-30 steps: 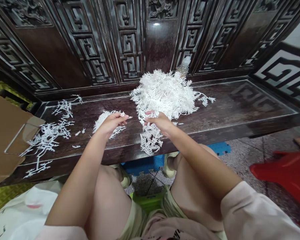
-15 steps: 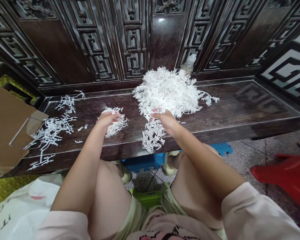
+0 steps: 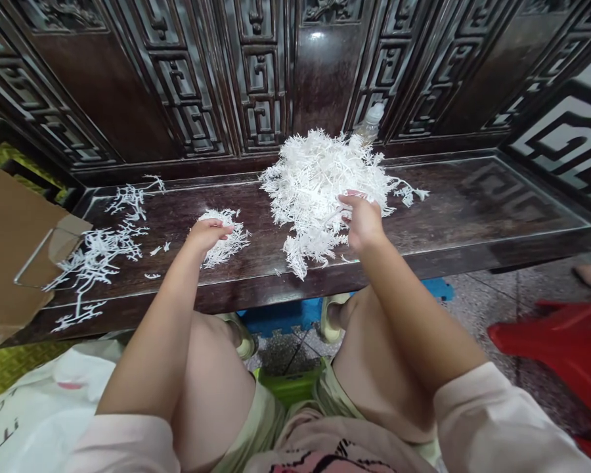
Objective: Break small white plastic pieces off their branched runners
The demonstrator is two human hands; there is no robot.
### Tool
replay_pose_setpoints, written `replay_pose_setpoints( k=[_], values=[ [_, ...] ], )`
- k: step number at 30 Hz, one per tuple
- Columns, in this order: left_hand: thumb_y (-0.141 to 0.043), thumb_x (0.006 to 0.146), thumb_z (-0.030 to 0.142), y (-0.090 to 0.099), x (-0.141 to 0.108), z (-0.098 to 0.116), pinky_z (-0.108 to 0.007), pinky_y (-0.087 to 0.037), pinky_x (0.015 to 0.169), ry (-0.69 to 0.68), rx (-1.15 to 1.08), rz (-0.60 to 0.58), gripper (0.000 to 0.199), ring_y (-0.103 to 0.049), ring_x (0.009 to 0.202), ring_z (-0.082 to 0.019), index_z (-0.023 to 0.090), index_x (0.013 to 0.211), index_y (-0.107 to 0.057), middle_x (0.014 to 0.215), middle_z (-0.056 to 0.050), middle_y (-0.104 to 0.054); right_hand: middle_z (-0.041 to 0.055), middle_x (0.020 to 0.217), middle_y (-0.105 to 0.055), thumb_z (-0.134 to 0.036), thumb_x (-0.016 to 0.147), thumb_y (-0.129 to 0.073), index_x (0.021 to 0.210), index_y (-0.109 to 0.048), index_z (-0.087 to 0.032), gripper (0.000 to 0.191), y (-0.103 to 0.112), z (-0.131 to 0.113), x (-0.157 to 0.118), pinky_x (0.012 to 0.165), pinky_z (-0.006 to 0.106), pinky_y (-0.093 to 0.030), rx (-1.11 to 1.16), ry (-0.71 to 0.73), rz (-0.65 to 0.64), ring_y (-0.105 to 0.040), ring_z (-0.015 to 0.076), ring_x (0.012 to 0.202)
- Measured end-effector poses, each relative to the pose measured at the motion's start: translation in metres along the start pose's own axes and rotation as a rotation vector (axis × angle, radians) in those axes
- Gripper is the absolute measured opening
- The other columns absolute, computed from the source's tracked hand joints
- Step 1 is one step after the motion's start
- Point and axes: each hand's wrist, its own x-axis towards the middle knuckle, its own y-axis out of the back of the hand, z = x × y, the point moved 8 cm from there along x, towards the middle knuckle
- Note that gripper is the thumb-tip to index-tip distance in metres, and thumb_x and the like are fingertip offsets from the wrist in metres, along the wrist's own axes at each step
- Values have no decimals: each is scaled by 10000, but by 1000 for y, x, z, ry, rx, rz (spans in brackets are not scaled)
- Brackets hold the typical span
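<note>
A large heap of white, twiggy plastic sprigs [image 3: 320, 167] lies on the dark wooden bench [image 3: 448, 223]. My right hand [image 3: 365, 220] is at the heap's front right, thumb and fingers closed on a white sprig whose stem shows at the fingertips. Part of the heap spills forward below that hand, towards the bench's front edge. To the left, my left hand [image 3: 209, 234] rests over a small pile of white sprigs [image 3: 231, 246], its fingers pinched together. What those fingers hold, if anything, is too small to tell.
Bare white branched stems [image 3: 103, 253] lie at the bench's left end, beside a cardboard box [image 3: 20, 243]. A clear bottle [image 3: 373, 121] stands behind the heap against the carved backrest [image 3: 325, 79]. A white bag [image 3: 54, 394] sits lower left; a red stool [image 3: 561, 355] stands right.
My right hand has moved up and right, away from the front clump to the heap's right side. The front clump now sits closer to the heap. My left hand has stayed over the small pile.
</note>
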Motion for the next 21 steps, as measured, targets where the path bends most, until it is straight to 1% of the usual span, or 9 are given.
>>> replay_pose_setpoints(
  k=[3,7,10,14,16,17,19,21],
  values=[
    [-727,442,357,-12,-8,12,-245,-330,562,-98,26,-74,336,-511,594,-132,161,596,-501,566,11,-542,44,972,-529,-267,584,-551,891,-476,-207,322,7,-3,2,632,291,-389,11,6,54,-491,179,878],
    [-727,422,398,-34,-20,26,-236,-305,544,-190,74,-248,350,-454,535,-103,158,544,-503,516,38,-493,34,941,-531,-253,564,-561,850,-477,-209,301,8,-3,5,629,291,-385,25,-2,63,-490,174,861],
    [-710,460,417,-48,-27,29,-238,-318,561,-200,89,-361,331,-470,558,-108,156,563,-535,547,26,-520,40,924,-531,-272,573,-556,851,-485,-207,294,6,-3,7,615,295,-386,-19,12,35,-488,183,858],
    [-702,482,417,-50,-25,25,-250,-352,599,-151,61,-410,317,-506,604,-123,153,610,-583,607,-6,-573,43,945,-531,-274,581,-550,862,-492,-202,296,4,-1,7,614,290,-390,-30,3,8,-490,180,863],
    [-704,482,412,-42,-19,21,-250,-361,620,-125,45,-389,321,-524,640,-128,154,638,-596,659,-20,-600,40,949,-531,-257,571,-558,848,-497,-199,290,3,0,6,618,281,-388,-4,-22,5,-491,170,859],
    [-705,479,414,-34,-14,18,-248,-363,624,-107,44,-351,326,-531,657,-131,155,645,-596,683,-25,-609,37,947,-532,-248,566,-562,841,-499,-199,287,3,0,5,619,277,-387,12,-34,5,-492,165,856],
    [-706,466,416,-8,-2,5,-242,-360,604,-55,52,-203,330,-540,665,-135,155,619,-574,700,-30,-615,29,936,-535,-233,555,-569,830,-505,-201,284,3,0,3,619,273,-382,35,-50,7,-492,159,851],
    [-695,465,417,29,10,-14,-238,-341,555,9,64,3,327,-532,620,-135,155,559,-524,644,-25,-599,21,916,-536,-224,546,-576,817,-510,-203,279,3,0,3,615,273,-376,48,-56,9,-491,155,842]
  ],
)
